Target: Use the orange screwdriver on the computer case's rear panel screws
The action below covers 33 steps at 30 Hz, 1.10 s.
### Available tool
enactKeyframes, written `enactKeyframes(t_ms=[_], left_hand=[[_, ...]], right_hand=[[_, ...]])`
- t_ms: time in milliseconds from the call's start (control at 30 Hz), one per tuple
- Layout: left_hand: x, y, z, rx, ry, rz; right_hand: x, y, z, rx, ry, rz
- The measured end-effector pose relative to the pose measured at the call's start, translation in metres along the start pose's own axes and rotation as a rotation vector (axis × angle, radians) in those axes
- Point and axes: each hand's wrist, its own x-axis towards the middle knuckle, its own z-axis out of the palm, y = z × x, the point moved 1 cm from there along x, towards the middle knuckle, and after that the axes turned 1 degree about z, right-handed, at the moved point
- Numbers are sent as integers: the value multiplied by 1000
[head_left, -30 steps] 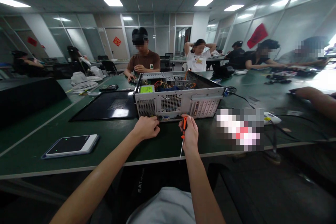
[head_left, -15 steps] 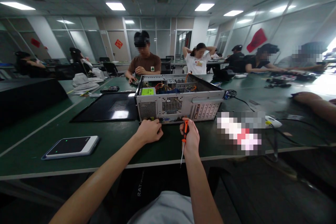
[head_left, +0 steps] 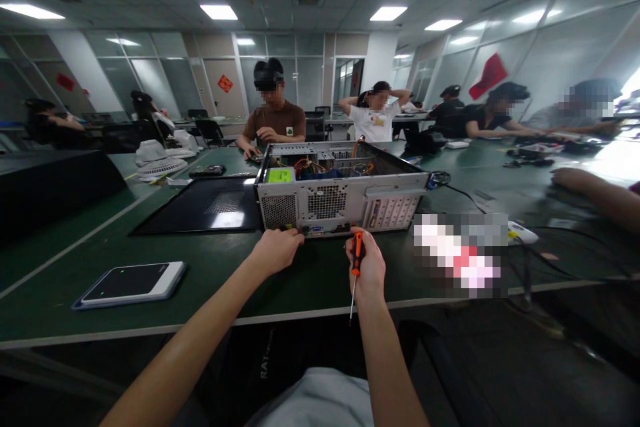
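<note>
An opened computer case lies on the green table, its metal rear panel facing me and wires showing inside. My left hand is closed at the lower left edge of that panel, near the ports; what its fingertips hold, if anything, is hidden. In my right hand is an orange and black screwdriver, its shaft pointing down towards me. The fingertips of that hand are close to the bottom of the panel.
A black side panel lies left of the case. Nearer me is a white device. Cables and a white power strip are at the right, beside a blurred patch. Another person's arm rests at the far right; other people sit beyond.
My left hand has shifted slightly left. My right hand has moved a little right and down with the screwdriver, turning more of its handle into view.
</note>
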Motion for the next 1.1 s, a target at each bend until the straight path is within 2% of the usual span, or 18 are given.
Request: enactKeyframes(t_ms=[267, 400, 533, 700, 1100], left_hand=[[2, 10, 2, 77, -28, 25], [2, 15, 2, 47, -67, 24], [2, 17, 3, 5, -38, 56], [1, 16, 2, -16, 5, 58], [0, 9, -6, 28, -24, 13]], right_hand=[[0, 0, 3, -3, -1, -9], [-1, 0, 3, -9, -5, -11], [0, 0, 2, -12, -7, -13], [0, 2, 0, -15, -13, -2], [-1, 1, -2, -20, -27, -10]])
